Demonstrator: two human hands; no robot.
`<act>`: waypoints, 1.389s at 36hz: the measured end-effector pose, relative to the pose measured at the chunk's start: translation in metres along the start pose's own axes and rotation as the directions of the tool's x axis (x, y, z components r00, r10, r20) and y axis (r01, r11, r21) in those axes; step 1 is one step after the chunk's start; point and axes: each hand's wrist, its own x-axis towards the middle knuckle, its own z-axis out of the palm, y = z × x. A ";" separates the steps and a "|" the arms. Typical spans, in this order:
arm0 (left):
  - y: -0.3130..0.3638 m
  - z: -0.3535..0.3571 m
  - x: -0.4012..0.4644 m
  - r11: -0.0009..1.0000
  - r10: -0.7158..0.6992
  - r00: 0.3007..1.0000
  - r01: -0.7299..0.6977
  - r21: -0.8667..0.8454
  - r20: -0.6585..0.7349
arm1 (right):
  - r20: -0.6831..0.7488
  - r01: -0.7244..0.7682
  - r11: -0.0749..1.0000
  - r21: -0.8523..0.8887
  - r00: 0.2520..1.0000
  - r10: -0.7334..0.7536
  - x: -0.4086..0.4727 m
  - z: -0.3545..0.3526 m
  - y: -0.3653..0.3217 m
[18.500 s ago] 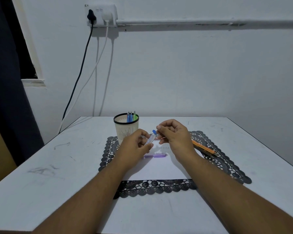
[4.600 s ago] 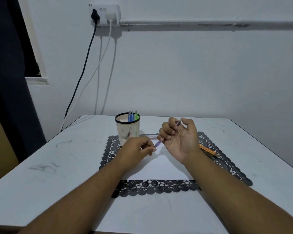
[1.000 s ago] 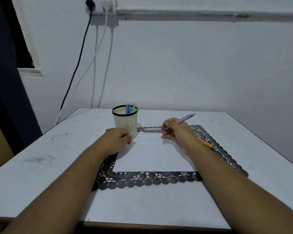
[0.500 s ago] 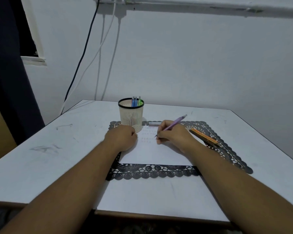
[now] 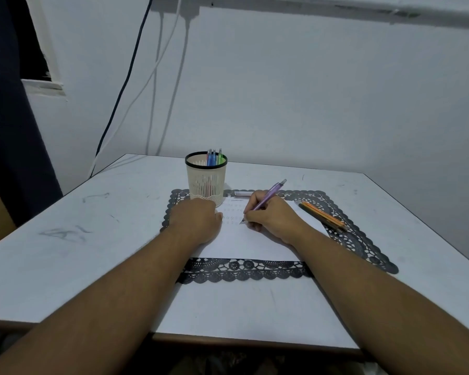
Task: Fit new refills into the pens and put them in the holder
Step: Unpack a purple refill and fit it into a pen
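- Just right of the frame's centre, our right hand (image 5: pixel 272 216) holds the purple pen (image 5: pixel 266 199) in a writing grip, fingers curled round its lower barrel, tip down on the white paper (image 5: pixel 251 243).
- The pen slants up and to the right, and its clicker end points toward the back of the desk (image 5: pixel 65 255).
- Just left of centre, our left hand (image 5: pixel 198 221) rests knuckles-up on the left edge of the paper. Its fingers are loosely bent and hold nothing that we can see.
- The cream mesh holder (image 5: pixel 206 180) stands just above the left hand, at the far left corner of the black lace mat (image 5: pixel 358 239). Blue and green pens (image 5: pixel 214 157) already stand in it.
- A small pale piece (image 5: pixel 243 194) lies on the mat just right of the holder. It is too small for us to say what it is.
- A bundle of orange sticks (image 5: pixel 322 216), refills or pencils, lies on the mat to the right of the right hand.
- We judge that this pen already has its refill and we are testing it with faint scribbles in rows near the top of the sheet.
- If it writes, the next move calls for lifting the tip and carrying the pen up and left over the holder's black rim. We then drop it in beside the others without knocking the light cup.
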 end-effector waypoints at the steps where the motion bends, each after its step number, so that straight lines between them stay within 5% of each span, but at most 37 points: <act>1: 0.000 0.000 0.000 1.000 0.000 1.000 0.000 0.002 0.000 | 0.003 -0.001 1.000 -0.007 1.000 0.001 0.000 0.000 0.000; 28: 0.001 -0.005 -0.003 1.000 0.001 1.000 0.000 -0.026 0.026 | -0.034 0.000 0.998 -0.058 0.999 -0.002 0.004 -0.002 0.006; 38: 0.000 -0.006 -0.002 0.999 -0.005 0.999 0.006 -0.034 0.039 | -0.041 0.004 0.994 0.110 0.999 0.000 0.004 -0.009 0.010; 50: 0.000 -0.006 -0.002 0.999 0.005 0.999 -0.003 -0.040 0.039 | 0.008 -0.011 0.997 0.079 1.000 0.011 0.004 -0.009 0.010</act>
